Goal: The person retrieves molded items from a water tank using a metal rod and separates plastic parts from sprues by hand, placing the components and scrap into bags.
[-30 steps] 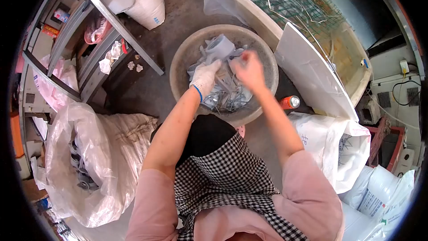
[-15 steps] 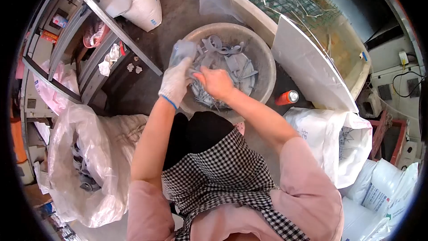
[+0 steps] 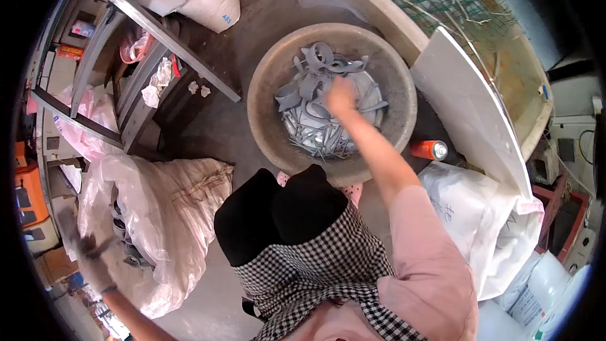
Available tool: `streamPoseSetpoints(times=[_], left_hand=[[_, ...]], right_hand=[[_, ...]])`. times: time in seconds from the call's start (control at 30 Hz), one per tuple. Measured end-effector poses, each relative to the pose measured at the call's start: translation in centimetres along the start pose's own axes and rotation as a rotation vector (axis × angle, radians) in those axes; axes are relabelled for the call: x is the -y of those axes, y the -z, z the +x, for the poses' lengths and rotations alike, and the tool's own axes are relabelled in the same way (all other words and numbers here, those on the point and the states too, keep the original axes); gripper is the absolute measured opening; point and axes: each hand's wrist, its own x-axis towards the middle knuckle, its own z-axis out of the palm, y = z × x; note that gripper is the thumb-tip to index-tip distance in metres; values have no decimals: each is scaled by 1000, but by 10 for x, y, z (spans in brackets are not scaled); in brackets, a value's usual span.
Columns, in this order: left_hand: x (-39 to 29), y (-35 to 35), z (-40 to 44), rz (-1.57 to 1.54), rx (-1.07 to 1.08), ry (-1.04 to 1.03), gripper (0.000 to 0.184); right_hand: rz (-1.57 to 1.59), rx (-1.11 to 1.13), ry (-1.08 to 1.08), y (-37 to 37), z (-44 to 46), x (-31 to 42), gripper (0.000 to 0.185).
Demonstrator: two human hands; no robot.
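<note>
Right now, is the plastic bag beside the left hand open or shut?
Open: the plastic bag has a gaping mouth, with grey parts visible inside. Can't tell how full.

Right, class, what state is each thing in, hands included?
Basin: upright, partly filled
Grey parts: loose, heaped
Plastic bag: open, parts inside
White board: tilted
Orange can: standing or lying, unclear
Left hand: gloved, blurred, grip unclear
Right hand: bare, in basin, grip unclear

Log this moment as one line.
left hand: gloved, blurred, beside plastic bag | right hand: bare, over grey parts in basin
</note>
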Motion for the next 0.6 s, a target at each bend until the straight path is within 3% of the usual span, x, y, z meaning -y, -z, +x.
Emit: streamPoseSetpoints(times=[0.03, 0.07, 0.13, 0.17, 0.23, 0.3, 0.33, 0.4, 0.43, 0.47, 0.5, 0.53, 0.6], left_hand=[[16, 28, 13, 45, -32, 39, 54], [31, 55, 26, 89, -63, 80, 57], [22, 51, 27, 856, -409, 301, 65], [3, 25, 18, 945, -391, 390, 72], [16, -42, 20, 675, -239, 65, 64], [8, -127, 6, 433, -40, -177, 61], [-16, -189, -20, 355, 71, -244, 61], [-55, -288, -67, 205, 334, -289, 62], [-72, -327, -90, 155, 475, -262, 63], [-90, -361, -113, 137, 615, -214, 65], [-113, -386, -135, 271, 781, -40, 74], [-115, -415, -151, 259, 925, -170, 83], [-133, -446, -192, 206, 1151, -298, 84]], right_hand=[[-34, 18, -181, -38, 23, -47, 69], [-28, -23, -255, -45, 25, -66, 72], [-20, -52, -332, -62, 30, -87, 74], [-36, 20, -344, -70, 37, -96, 72], [-67, 112, -352, -73, 48, -109, 70], [245, 261, -306, -61, 57, -116, 66], [240, 256, -306, -52, 55, -114, 66], [656, 145, -204, -31, 46, -106, 47], [649, 139, -199, -21, 40, -102, 47], [1121, 153, -207, -12, 33, -98, 39], [1597, 161, -198, -1, 27, -91, 31], [1596, 151, -181, 14, 17, -80, 31], [2006, 379, -22, 47, -10, -51, 26]])
